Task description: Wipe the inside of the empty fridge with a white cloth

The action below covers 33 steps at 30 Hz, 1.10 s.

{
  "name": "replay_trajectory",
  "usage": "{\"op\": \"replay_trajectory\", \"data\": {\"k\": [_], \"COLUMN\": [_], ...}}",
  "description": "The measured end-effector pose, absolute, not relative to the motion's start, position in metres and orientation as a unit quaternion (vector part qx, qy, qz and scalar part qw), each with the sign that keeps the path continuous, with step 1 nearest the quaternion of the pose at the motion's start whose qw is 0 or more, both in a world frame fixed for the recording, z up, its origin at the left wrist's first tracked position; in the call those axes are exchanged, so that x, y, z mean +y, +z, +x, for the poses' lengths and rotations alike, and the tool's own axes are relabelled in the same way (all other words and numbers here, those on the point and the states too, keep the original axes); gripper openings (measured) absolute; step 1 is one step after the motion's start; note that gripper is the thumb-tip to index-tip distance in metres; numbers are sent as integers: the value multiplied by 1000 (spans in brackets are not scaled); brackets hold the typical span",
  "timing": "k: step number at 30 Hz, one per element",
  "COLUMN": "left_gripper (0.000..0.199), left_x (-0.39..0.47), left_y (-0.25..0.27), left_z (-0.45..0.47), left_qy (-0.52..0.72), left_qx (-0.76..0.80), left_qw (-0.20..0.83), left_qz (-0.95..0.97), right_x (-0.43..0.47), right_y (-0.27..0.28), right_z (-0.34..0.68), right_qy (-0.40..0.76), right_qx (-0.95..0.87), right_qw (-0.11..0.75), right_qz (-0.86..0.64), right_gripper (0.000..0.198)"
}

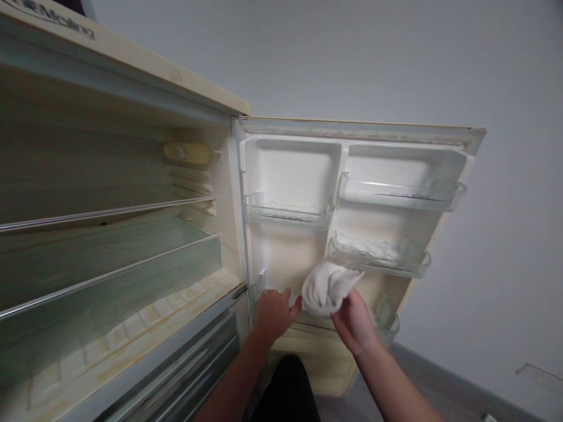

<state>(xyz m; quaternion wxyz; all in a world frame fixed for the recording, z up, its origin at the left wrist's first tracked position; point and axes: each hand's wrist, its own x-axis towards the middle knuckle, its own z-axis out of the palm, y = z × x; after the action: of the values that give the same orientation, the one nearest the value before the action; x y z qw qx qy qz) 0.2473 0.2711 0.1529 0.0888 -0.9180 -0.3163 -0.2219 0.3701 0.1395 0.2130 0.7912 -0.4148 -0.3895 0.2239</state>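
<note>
Against the open fridge door (290, 258), a white cloth (328, 288) was clamped in the right hand (354, 322), fingers wrapped beneath it. The left hand (272, 310) was curled together just beside the cloth, gripping the lowest door shelf (387, 319).

Cloth (328, 288): soft white fabric, matt, crumpled. Door bins (402, 194): clear glossy plastic. Door liner (292, 167): smooth white plastic, yellowed. Shelves (109, 258), left: glass w/ metal trim.

Cloth (328, 288) before door (290, 258), right of shelves (109, 258).
</note>
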Motion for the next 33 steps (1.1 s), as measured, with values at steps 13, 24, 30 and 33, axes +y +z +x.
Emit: {"op": "replay_trajectory", "data": {"k": [13,24,30,33], "left_gripper": [51,29,38,46], "left_x": [278,258,248,245], "left_y": [151,137,114,108], "left_z": [247,235,229,229], "left_qy": [-226,-293,-326,-335], "left_qx": [-316,-203,-196,-198], "left_qw": [95,72,65,51], "left_qz": [-917,-932,-923,-920], "right_x": [68,90,102,102], "right_y": [261,242,242,240], "right_z": [490,455,452,450], "right_qy": [-537,-510,-505,-489], "right_qx": [-484,-474,-451,-447], "right_qw": [474,391,456,498], "right_qz": [-502,-602,-578,-559], "right_gripper": [34,35,28,31]}}
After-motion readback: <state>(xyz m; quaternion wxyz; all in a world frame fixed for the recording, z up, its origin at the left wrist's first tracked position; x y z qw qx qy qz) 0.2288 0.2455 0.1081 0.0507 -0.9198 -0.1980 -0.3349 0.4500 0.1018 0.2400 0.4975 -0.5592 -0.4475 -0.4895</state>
